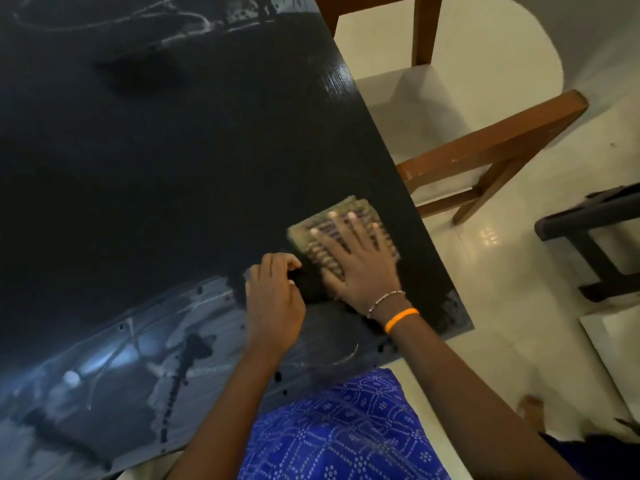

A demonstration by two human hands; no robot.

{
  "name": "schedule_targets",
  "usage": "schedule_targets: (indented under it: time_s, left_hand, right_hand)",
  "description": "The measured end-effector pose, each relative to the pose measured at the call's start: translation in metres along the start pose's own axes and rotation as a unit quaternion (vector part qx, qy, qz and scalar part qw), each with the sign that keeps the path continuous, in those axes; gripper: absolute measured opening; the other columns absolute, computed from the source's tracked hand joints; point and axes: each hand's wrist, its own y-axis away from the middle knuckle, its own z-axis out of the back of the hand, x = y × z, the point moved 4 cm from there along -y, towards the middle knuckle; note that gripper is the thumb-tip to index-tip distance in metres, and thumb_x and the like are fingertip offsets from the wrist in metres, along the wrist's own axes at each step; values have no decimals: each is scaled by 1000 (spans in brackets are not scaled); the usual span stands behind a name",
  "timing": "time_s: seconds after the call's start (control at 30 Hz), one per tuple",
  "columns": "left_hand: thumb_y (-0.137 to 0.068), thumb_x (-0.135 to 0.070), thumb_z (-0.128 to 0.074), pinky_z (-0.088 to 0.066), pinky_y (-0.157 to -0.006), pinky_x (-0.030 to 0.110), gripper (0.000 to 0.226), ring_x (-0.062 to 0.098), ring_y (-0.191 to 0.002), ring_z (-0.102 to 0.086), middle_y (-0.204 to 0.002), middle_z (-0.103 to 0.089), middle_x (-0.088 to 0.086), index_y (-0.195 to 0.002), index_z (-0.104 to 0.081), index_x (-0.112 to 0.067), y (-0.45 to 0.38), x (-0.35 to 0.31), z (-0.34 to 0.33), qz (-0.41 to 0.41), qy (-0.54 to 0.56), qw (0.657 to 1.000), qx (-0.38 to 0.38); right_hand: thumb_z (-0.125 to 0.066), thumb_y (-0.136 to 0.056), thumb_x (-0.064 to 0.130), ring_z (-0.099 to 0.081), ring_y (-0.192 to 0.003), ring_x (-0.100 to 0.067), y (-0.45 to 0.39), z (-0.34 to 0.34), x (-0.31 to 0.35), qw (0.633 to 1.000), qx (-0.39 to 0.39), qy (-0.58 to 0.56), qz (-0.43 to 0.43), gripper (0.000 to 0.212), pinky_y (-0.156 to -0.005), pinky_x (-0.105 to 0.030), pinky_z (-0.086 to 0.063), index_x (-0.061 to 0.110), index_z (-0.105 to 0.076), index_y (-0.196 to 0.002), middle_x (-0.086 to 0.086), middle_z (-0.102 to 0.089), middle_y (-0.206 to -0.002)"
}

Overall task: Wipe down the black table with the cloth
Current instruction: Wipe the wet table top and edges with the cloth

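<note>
The black table (pixel 166 161) fills the left and middle of the head view, with wet streaks and glare near its front edge. A folded cloth (pixel 346 211), yellowish with dark stripes, lies flat close to the table's right edge. My right hand (pixel 356 258) presses on the cloth with its fingers spread flat. My left hand (pixel 273 299) rests just left of it, fingers curled against the tabletop beside the cloth's near corner; whether they pinch anything is unclear.
Two brown wooden chairs, one at the top (pixel 422 26) and one beside the table's right edge (pixel 491 147), stand on the pale tiled floor. A dark low stand (pixel 588 233) is at far right. My blue patterned garment (pixel 346 431) shows at the bottom.
</note>
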Motion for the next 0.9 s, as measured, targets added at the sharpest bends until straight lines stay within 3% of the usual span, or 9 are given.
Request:
schedule_targets:
  time_s: [0.1, 0.23, 0.37, 0.5, 0.63, 0.7, 0.8, 0.9]
  left_hand:
    - [-81, -5, -55, -32, -79, 28, 25, 14, -92, -42, -108, -55, 0, -101, -57, -19, 8, -11, -14, -50, -11, 998, 47]
    - [-85, -13, -55, -29, -79, 26, 22, 17, -100, -44, -112, -54, -2, -105, -58, -22, 19, -28, -31, -102, -23, 990, 97]
    - [-87, -19, -53, -28, -81, 25, 21, 16, -103, -44, -113, -53, -3, -106, -56, -25, 34, -39, -42, -170, -35, 974, 147]
    - [-87, -20, -52, -30, -83, 27, 20, 17, -104, -45, -113, -54, -3, -106, -56, -24, 49, -34, -42, -190, -24, 968, 164]
    - [-86, -19, -53, -28, -83, 26, 19, 18, -103, -45, -111, -55, -2, -104, -58, -23, 59, -20, -33, -198, -25, 967, 160]
    - [-85, -17, -55, -27, -82, 26, 18, 19, -102, -46, -109, -56, -2, -102, -58, -23, 62, -12, -26, -194, -21, 969, 152]
    - [-83, -15, -56, -27, -83, 28, 18, 21, -102, -48, -107, -57, 0, -99, -59, -22, 66, 9, -14, -172, -10, 976, 133]
    - [-84, -14, -55, -26, -82, 29, 20, 23, -103, -47, -110, -57, 2, -102, -59, -22, 72, 32, 0, -142, -18, 983, 118]
  right_hand:
    - [-36, -83, 53, -17, -145, -29, 11, 13, -57, 991, -8, 30, -128, 65, -114, -52, -19, 37, -24, -145, -4, -19, -158]
    - [-41, -88, 52, -23, -140, -32, 7, 19, -78, 969, 1, 15, -247, 65, -103, -51, -31, 37, -18, -146, -5, -14, -158]
    - [-38, -89, 56, -38, -125, -36, 20, 22, -83, 936, 3, -41, -351, 67, -95, -51, -38, 34, -12, -147, -11, -32, -145]
    - [-39, -89, 57, -45, -116, -36, 83, 20, -90, 914, -5, -71, -400, 66, -87, -48, -42, 29, -19, -146, -13, -43, -132]
    - [-48, -88, 49, -48, -108, -35, 141, 16, -70, 902, -76, -56, -422, 63, -83, -47, -45, 23, -30, -143, -13, -48, -123]
    - [-45, -88, 48, -44, -116, -36, 149, 11, -58, 901, -89, -43, -423, 64, -93, -48, -40, 24, -29, -145, -15, -44, -134]
    - [-33, -87, 48, -17, -143, -37, 148, 4, -31, 918, -61, -20, -392, 65, -115, -55, -14, 26, -22, -148, -13, -21, -155]
    - [-32, -90, 43, -6, -146, -36, 139, -7, 26, 958, -47, -4, -283, 62, -114, -62, -1, 22, -22, -148, -13, -15, -157]
